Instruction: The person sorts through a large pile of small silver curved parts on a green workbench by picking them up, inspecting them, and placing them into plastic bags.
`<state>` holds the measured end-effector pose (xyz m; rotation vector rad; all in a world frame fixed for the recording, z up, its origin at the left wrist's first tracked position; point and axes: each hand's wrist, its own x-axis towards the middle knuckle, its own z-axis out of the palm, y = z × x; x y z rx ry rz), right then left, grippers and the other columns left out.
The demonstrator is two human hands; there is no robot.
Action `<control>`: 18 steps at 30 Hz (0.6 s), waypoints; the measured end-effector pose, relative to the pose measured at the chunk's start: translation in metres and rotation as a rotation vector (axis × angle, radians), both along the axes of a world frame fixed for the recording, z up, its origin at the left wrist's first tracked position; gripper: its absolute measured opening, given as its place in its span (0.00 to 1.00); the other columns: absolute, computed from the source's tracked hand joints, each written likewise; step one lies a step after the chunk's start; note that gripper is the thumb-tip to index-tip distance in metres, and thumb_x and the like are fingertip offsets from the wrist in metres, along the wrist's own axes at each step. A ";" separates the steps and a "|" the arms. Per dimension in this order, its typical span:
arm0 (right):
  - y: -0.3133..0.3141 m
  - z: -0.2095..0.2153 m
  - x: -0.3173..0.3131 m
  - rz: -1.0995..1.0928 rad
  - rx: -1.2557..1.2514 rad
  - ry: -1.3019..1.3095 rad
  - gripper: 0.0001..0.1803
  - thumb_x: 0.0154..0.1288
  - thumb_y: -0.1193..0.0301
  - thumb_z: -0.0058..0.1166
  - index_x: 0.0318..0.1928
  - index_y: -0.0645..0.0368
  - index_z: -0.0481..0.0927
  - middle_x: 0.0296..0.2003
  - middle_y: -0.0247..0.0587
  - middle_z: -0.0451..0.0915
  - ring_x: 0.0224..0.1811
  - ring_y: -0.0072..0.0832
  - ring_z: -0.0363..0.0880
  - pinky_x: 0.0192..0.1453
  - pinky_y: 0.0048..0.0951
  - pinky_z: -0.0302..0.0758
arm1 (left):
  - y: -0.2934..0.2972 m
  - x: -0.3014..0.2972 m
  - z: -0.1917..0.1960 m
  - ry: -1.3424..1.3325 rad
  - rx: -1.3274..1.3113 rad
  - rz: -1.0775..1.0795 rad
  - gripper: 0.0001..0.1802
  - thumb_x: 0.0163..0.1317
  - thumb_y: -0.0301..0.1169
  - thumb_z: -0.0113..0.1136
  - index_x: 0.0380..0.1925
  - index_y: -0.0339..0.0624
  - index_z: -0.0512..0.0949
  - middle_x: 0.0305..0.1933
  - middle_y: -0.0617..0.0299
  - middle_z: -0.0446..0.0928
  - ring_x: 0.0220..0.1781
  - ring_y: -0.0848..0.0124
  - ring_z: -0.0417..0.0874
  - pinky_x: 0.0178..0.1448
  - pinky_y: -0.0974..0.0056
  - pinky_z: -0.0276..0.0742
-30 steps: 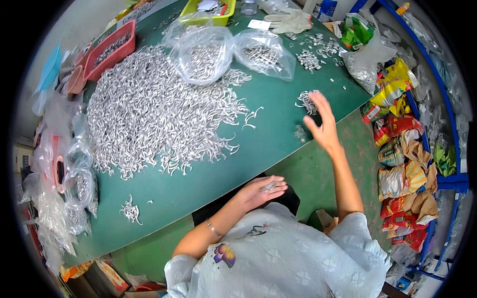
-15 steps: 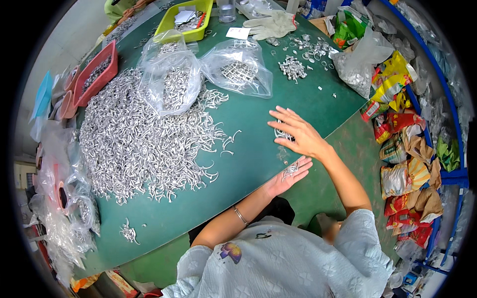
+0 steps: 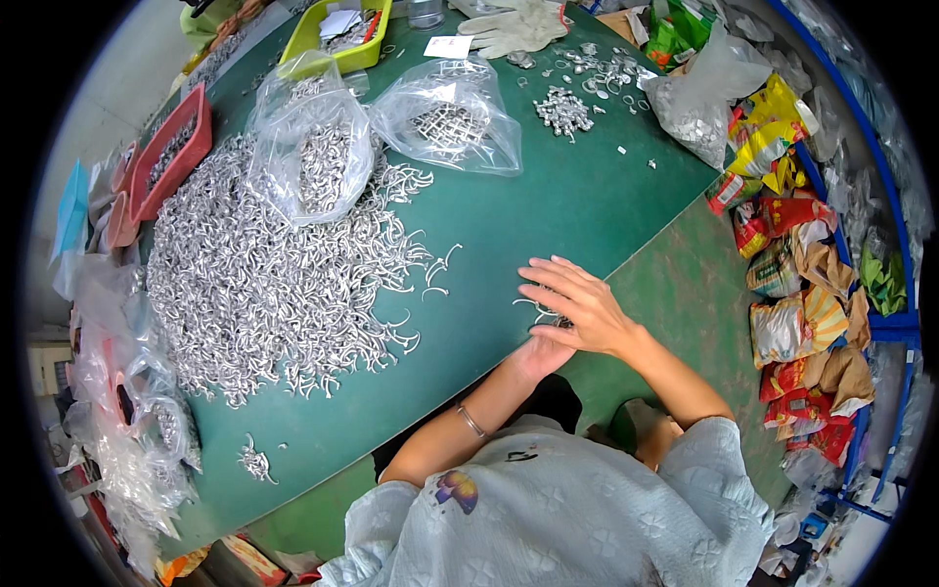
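Observation:
At the table's near right edge, my right hand (image 3: 590,311) spreads its fingers, palm down, above my left hand (image 3: 540,358). The left palm lies beneath it, and most of the left fingers are hidden. Small curved silver metal pieces (image 3: 541,311) show between the two hands; whether they rest on the left palm or also touch the right one, I cannot tell. To the left, a broad heap of similar curved metal pieces (image 3: 274,284) covers much of the green table (image 3: 479,254). A few stray pieces (image 3: 440,269) lie at the heap's right side.
Clear plastic bags with metal parts (image 3: 318,166) (image 3: 450,122) sit on and beside the heap. Farther back are a yellow bin (image 3: 303,44), a glove (image 3: 518,31) and small round parts (image 3: 564,112). A red tray (image 3: 201,137) stands left; a blue rack (image 3: 895,333) stands right.
My right hand has come down and nearer, over the left palm, which lay open in sight with metal pieces on it. The view has shifted slightly.

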<state>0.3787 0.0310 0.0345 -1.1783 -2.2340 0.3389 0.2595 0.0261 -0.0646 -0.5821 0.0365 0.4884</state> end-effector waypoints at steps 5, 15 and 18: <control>0.003 -0.022 -0.003 0.113 0.132 0.135 0.15 0.47 0.66 0.65 0.36 0.60 0.85 0.49 0.44 0.82 0.59 0.46 0.76 0.63 0.51 0.72 | 0.000 0.005 -0.011 -0.151 -0.031 0.011 0.23 0.76 0.38 0.36 0.66 0.40 0.60 0.68 0.57 0.64 0.72 0.66 0.61 0.74 0.60 0.60; -0.036 -0.068 -0.017 0.030 0.306 0.397 0.09 0.46 0.71 0.63 0.31 0.61 0.85 0.42 0.47 0.83 0.54 0.48 0.80 0.60 0.51 0.73 | -0.015 0.004 -0.023 -0.311 0.011 0.021 0.24 0.76 0.36 0.34 0.67 0.37 0.59 0.64 0.56 0.68 0.73 0.69 0.60 0.75 0.65 0.59; -0.047 -0.060 -0.028 -0.125 0.244 0.354 0.10 0.45 0.71 0.63 0.32 0.61 0.85 0.42 0.47 0.83 0.55 0.48 0.78 0.62 0.52 0.70 | -0.017 -0.001 -0.016 -0.244 0.087 0.059 0.27 0.76 0.37 0.33 0.70 0.37 0.54 0.69 0.56 0.63 0.75 0.68 0.57 0.78 0.63 0.51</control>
